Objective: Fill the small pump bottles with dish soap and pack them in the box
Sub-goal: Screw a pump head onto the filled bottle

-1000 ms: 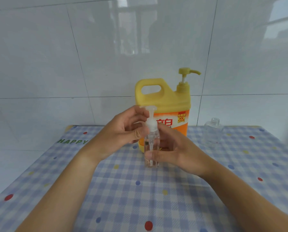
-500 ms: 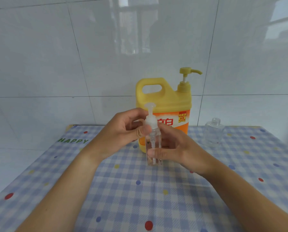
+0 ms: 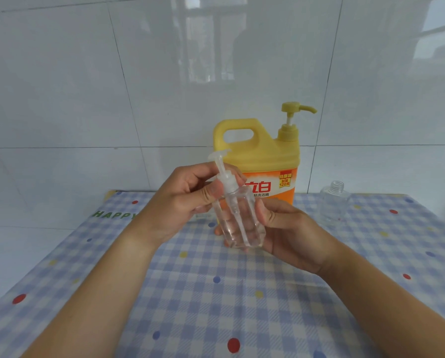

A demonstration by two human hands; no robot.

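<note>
while right grip holds pump bottle, left grip pinches its cap.

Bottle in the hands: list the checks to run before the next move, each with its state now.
1. Grip on bottle by right hand: ok.
2. Pinch on pump cap by left hand: ok.
3. Cap off the neck for filling: not ok, it sits on.
4. Held upright: not ok, tilted.
5. Soap jug upright behind: ok.
6. Packing box at hand: cannot tell, none in view.
</note>
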